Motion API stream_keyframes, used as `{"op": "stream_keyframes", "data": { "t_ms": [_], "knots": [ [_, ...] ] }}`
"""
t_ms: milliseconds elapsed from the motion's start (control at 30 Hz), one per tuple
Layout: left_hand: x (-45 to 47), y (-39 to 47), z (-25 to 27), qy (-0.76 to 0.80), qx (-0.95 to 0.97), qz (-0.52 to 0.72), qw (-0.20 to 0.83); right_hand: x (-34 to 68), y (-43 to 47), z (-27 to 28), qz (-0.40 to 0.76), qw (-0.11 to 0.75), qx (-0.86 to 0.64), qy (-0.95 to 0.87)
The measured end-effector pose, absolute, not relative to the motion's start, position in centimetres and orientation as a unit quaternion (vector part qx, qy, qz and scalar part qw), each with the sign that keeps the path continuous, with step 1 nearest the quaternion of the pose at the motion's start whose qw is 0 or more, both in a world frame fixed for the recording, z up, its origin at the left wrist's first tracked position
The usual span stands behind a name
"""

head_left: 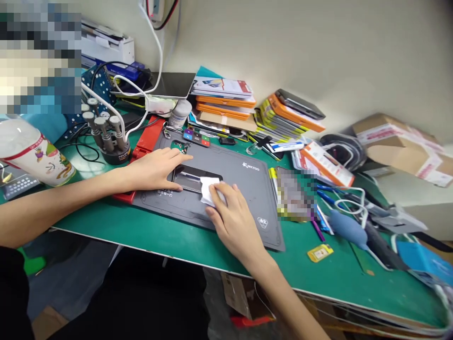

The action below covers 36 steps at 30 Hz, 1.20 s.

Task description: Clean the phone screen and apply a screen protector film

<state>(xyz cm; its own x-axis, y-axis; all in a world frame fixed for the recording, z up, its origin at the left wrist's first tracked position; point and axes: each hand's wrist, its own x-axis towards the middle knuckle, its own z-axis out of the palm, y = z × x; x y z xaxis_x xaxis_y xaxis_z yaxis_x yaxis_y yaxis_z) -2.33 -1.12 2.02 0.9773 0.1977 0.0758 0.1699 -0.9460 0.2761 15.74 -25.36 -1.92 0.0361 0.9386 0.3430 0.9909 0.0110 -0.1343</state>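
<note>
A phone (193,177) with a dark, glossy screen lies on a grey work mat (244,203). My left hand (155,169) rests at the phone's left end, thumb and fingers spread along its two long sides. In my right hand (231,212) is a folded white wipe (208,189), pressed against the right end of the screen. My right fingers cover part of the wipe and that end of the phone. Just behind the left fingertips sits a small green circuit board (180,145).
A screwdriver stand (111,141) and a patterned cup (38,151) stand on the left. Stacked orange boxes (226,106) and a white jar (181,113) line the back. To the right lie a yellow lighter (320,253), a blue-handled tool (348,229), cables and cardboard boxes (399,141).
</note>
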Motion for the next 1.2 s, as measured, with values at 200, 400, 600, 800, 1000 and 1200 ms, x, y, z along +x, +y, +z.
{"op": "stream_keyframes", "data": {
  "t_ms": [200, 400, 600, 800, 1000, 1200],
  "knots": [
    [-2.5, -1.2, 2.1, 0.091, 0.985, 0.047, 0.138, 16.1, -23.7, -2.0, -0.058, 0.176, -0.693, -0.696],
    [-2.6, -1.0, 2.1, 0.092, 0.984, 0.06, 0.139, 15.5, -20.6, -1.1, -0.047, 0.186, -0.701, -0.687],
    [-2.5, -1.2, 2.1, 0.096, 0.984, 0.045, 0.141, 14.3, -24.9, -1.9, -0.067, 0.172, -0.683, -0.707],
    [-2.6, -0.9, 2.0, 0.092, 0.985, 0.061, 0.133, 16.4, -19.8, -1.1, -0.045, 0.169, -0.702, -0.69],
    [-2.7, -1.0, 1.8, 0.089, 0.985, 0.057, 0.134, 14.0, -23.4, -1.5, -0.079, 0.178, -0.673, -0.714],
    [-2.7, -1.2, 2.1, 0.098, 0.984, 0.05, 0.139, 15.1, -21.5, -1.5, -0.086, 0.172, -0.68, -0.708]
  ]
}}
